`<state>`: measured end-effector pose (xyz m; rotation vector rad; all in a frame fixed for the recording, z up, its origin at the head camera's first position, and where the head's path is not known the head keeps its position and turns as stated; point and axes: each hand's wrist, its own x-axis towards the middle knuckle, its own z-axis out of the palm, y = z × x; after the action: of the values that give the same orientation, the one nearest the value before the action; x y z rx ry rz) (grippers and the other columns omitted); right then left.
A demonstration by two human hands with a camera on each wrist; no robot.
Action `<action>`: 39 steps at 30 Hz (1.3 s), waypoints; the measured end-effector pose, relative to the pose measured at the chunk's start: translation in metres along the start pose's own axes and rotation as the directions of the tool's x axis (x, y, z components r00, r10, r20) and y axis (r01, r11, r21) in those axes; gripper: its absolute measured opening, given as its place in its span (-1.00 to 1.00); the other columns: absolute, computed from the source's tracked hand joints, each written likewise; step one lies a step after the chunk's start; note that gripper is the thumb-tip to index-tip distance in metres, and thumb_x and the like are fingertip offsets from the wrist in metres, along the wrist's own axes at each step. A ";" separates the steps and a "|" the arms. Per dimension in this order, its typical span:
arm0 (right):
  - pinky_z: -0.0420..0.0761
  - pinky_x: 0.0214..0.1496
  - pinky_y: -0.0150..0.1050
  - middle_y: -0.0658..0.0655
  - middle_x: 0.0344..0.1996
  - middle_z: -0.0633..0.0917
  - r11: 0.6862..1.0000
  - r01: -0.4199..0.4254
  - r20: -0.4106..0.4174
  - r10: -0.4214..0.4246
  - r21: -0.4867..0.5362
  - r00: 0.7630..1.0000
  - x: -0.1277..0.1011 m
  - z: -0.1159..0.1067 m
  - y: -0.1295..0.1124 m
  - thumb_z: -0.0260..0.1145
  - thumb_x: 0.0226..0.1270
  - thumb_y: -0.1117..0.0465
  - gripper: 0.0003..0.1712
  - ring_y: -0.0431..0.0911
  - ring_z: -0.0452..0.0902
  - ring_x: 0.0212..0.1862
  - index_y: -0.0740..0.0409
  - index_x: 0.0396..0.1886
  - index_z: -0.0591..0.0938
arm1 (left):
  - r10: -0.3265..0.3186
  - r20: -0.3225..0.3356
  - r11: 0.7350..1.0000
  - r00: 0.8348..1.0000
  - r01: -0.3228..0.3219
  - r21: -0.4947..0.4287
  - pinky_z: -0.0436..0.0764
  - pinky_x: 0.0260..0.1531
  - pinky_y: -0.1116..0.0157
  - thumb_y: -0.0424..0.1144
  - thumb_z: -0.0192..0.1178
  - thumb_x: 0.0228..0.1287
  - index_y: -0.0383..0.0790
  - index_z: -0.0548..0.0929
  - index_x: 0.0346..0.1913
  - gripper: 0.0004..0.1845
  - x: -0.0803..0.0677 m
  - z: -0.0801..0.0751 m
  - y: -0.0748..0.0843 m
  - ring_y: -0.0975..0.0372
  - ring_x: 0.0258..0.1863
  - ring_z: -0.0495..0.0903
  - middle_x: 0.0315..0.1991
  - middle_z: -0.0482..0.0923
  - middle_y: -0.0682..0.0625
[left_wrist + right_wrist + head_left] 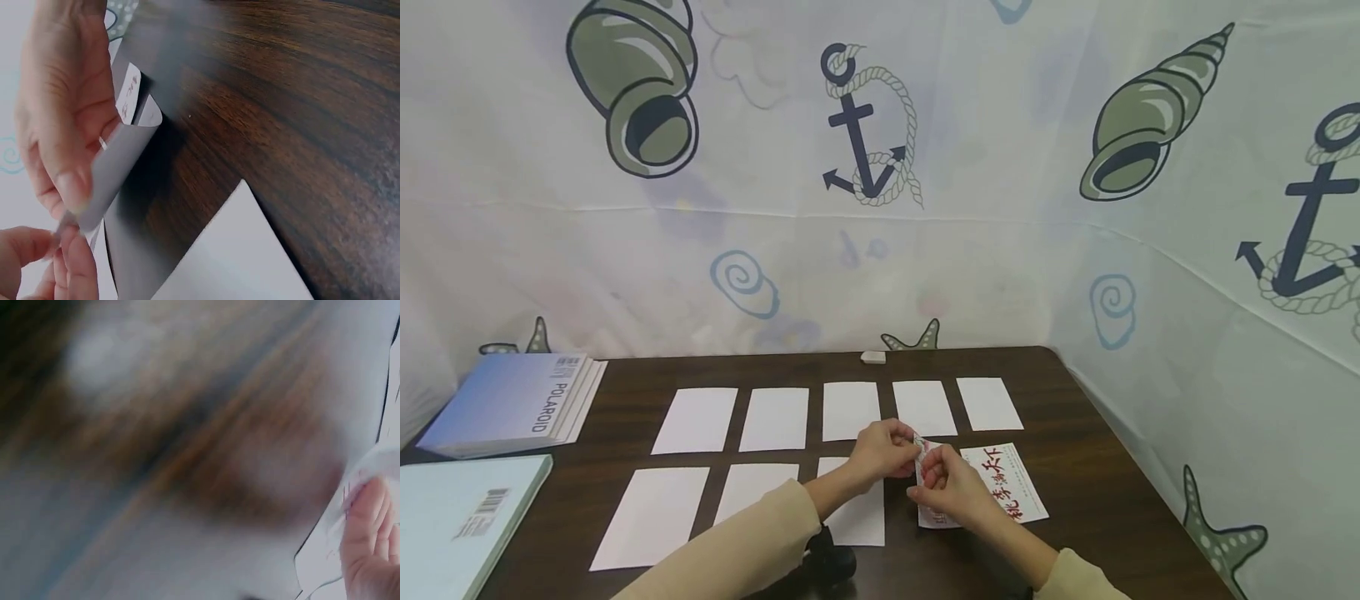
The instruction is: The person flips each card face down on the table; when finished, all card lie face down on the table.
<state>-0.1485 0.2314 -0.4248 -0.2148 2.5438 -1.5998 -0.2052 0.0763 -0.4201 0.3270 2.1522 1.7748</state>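
Head view: "POLAROID" reads on your booklet (512, 402); your left hand (883, 454) and right hand (951, 487) pinch a red-lettered card (922, 461) among blank cards (850, 410).

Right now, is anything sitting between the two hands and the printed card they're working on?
No. Both the left hand and the right hand already pinch the printed card, held just above the table. Another printed card lies beside it, not in the way.
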 end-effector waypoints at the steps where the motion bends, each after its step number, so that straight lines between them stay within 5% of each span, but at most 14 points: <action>1: 0.46 -0.51 -0.49 0.06 -0.46 0.51 0.999 -0.018 0.012 0.017 0.042 1.000 -0.001 -0.002 -0.001 0.40 0.05 0.31 -0.55 -0.24 0.42 -0.48 0.37 -0.14 0.38 | -0.002 0.019 1.000 1.000 0.002 -0.025 0.68 -0.47 0.34 -0.37 0.15 0.24 -0.46 0.56 -0.12 -0.78 0.000 0.000 0.000 0.31 -0.54 0.62 -0.41 0.64 -0.09; 6: 0.56 -0.32 -0.42 0.09 -0.31 0.53 0.975 -0.107 0.025 0.104 0.193 0.994 -0.006 -0.015 -0.003 0.29 0.18 0.32 -0.53 -0.18 0.47 -0.30 0.45 0.02 0.37 | -0.035 0.128 0.993 0.991 0.049 -0.105 0.68 -0.30 0.26 -0.25 -0.03 0.43 -0.43 0.51 0.08 -0.67 -0.006 0.000 -0.006 0.17 -0.28 0.67 -0.11 0.62 -0.21; 10: 0.60 -0.24 -0.33 0.09 -0.25 0.55 0.963 -0.119 0.022 0.118 0.240 0.993 -0.009 -0.026 -0.004 0.25 0.24 0.28 -0.50 -0.17 0.49 -0.23 0.44 0.10 0.35 | -0.062 0.181 0.991 0.981 0.082 -0.103 0.68 -0.25 0.17 -0.26 0.04 0.39 -0.43 0.40 0.22 -0.57 -0.013 0.004 -0.009 0.08 -0.19 0.66 0.02 0.56 -0.26; 18: 0.63 -0.18 -0.24 0.04 -0.25 0.56 0.929 -0.122 -0.025 0.139 0.350 0.990 -0.012 -0.044 0.002 0.21 0.29 0.32 -0.50 -0.16 0.52 -0.21 0.45 0.15 0.31 | -0.084 0.066 0.993 0.994 0.089 -0.071 0.69 -0.33 0.17 -0.28 0.27 0.20 -0.50 0.40 0.20 -0.44 -0.015 0.009 -0.012 0.10 -0.33 0.69 -0.15 0.63 -0.23; 22: 0.64 -0.27 -0.26 0.05 -0.35 0.53 0.949 -0.161 -0.102 0.194 0.271 0.976 -0.013 -0.047 0.009 0.24 0.25 0.35 -0.53 -0.15 0.49 -0.31 0.46 0.11 0.36 | -0.025 -0.017 0.999 1.000 0.026 0.037 0.69 -0.46 0.26 -0.37 0.35 0.06 -0.52 0.48 0.10 -0.48 -0.016 0.005 -0.016 0.22 -0.45 0.64 -0.34 0.61 -0.11; 26: 0.61 -0.45 -0.33 0.06 -0.49 0.50 0.973 -0.186 -0.183 0.209 0.136 0.961 -0.013 -0.048 0.015 0.30 0.15 0.39 -0.58 -0.16 0.43 -0.45 0.44 0.01 0.45 | 0.067 -0.020 0.991 0.998 -0.064 0.119 0.66 -0.57 0.34 -0.47 0.34 0.01 -0.55 0.52 -0.04 -0.58 -0.017 0.002 -0.017 0.23 -0.57 0.65 -0.48 0.63 -0.07; 39: 0.64 -0.59 -0.21 0.07 -0.69 0.54 0.980 -0.200 -0.166 0.194 -0.018 0.967 -0.016 -0.042 0.022 0.40 -0.01 0.45 -0.64 -0.17 0.49 -0.67 0.38 -0.20 0.47 | 0.160 0.004 0.937 0.987 -0.153 0.313 0.54 -0.66 0.46 -0.45 0.38 -0.06 -0.47 0.54 -0.25 -0.70 -0.023 0.003 -0.015 0.28 -0.68 0.62 -0.59 0.65 -0.05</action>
<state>-0.1415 0.2814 -0.4262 0.1689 2.6156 -1.5582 -0.1823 0.0672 -0.4325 0.5738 2.4860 1.5133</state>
